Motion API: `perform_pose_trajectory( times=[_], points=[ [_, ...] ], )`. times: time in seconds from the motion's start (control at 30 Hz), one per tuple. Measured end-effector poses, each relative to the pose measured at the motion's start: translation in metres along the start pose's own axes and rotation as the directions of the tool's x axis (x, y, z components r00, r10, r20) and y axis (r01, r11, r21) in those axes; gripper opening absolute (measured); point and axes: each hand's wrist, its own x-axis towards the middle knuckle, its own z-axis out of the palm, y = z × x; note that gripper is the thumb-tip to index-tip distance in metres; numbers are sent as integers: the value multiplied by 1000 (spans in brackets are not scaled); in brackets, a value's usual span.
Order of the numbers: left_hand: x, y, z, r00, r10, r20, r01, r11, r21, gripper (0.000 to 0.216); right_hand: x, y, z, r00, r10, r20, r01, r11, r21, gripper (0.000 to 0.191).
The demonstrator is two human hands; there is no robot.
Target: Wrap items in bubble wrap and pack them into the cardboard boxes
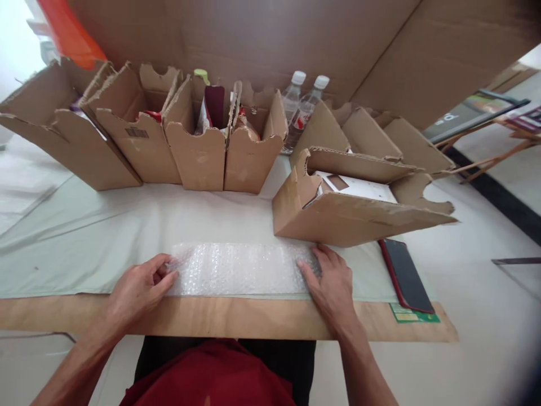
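Observation:
A strip of clear bubble wrap [240, 269] lies lengthwise across the pale cloth near the front edge of the table. At its left end, my left hand [146, 285] has thumb and forefinger closed on the edge, the other fingers curled under. My right hand [332, 282] grips the opposite end, with the thumb lying on top of the wrap and the fingers bent over its far corner. Just beyond the right hand stands a low cardboard box [333, 217] holding flat white pieces.
Several upright cardboard bins [194, 160] line the back left, with packets inside some. Two clear bottles [302, 110] stand beside them. Cardboard dividers [367, 135] rise at back right. A red-edged phone [408, 276] lies on the right, partly over a green card [416, 317]. The wooden table edge [236, 318] runs in front.

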Motion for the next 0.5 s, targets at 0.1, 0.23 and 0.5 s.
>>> perform_pose_trajectory(
  times=[0.1,0.23,0.5],
  points=[
    [-4,-2,0,999,34,12,-35,998,56,21,-2,-13,3,999,35,-6,-34,986,166,33],
    [-2,-2,-8,997,73,-19,-70,988,135,26,-23,-23,-16,964,258,64,-258,854,451,30],
    [79,57,-24,876,392,-280,-324,910,259,24,-114,-86,-9,889,264,375,-450,351,821,79]
  ],
)
